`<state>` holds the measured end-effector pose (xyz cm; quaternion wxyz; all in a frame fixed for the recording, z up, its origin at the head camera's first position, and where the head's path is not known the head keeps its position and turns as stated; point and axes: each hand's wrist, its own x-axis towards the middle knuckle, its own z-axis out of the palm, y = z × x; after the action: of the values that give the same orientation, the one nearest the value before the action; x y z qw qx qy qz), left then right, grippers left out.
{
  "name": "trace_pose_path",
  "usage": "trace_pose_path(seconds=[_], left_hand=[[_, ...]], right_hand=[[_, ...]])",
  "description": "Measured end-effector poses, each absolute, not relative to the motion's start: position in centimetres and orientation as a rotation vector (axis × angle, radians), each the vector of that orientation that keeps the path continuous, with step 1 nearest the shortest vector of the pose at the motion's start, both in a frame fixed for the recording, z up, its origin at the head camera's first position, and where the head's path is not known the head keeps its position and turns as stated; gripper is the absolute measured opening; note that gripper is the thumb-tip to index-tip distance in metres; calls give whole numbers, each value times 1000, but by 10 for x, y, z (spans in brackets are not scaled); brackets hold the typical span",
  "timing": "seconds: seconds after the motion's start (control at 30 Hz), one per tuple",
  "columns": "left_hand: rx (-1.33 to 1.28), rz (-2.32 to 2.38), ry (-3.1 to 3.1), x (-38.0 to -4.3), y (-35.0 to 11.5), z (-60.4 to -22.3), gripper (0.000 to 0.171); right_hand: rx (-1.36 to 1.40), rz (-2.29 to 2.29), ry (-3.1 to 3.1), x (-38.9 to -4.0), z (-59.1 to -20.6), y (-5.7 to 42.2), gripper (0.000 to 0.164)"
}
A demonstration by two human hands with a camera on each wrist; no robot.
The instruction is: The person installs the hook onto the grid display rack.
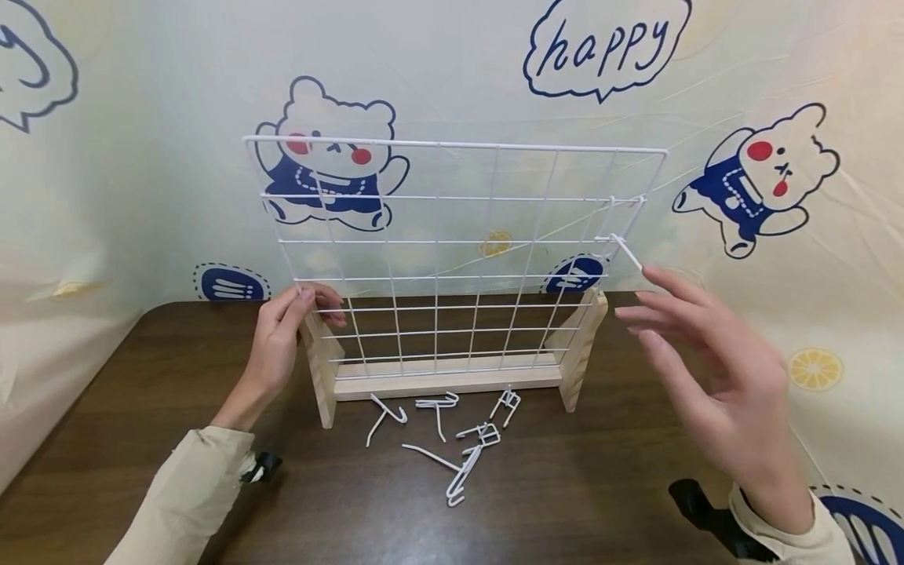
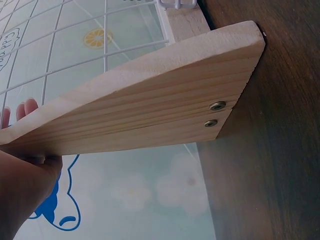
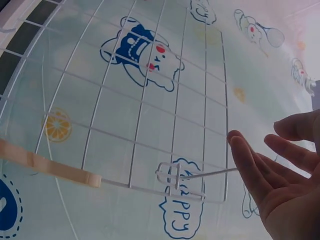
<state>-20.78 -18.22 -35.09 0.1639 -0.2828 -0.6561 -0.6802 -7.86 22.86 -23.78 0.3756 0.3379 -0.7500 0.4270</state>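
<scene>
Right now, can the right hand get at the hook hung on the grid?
Likely yes: the right hand is by the free end of that hook, with nothing visible in between.

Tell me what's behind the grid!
Through the grid you can see a bear, an orange slice and a blue patch printed on cloth, plus some table. The wooden bar hides a strip of that.

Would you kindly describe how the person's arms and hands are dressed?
The left arm wears a long, cream fabric sleeve ending near the wrist, with a small black fitting beside it. The right arm has a matching cream cuff and an elongated black fitting. No gloves or rings show on the left hand or right hand.
</scene>
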Motion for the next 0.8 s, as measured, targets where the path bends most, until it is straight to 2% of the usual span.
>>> trace_pose_path(seconds=[0.4,0.8], left_hand=[[-801,-1925,-1884,-208,-183,-350,36],[-799,-1924,-1885,-207,-183,-352,36]], right_hand=[[968,1009,-1959,-88,-254,215,21],[1042,982,-2080,-117,-293,206,35]])
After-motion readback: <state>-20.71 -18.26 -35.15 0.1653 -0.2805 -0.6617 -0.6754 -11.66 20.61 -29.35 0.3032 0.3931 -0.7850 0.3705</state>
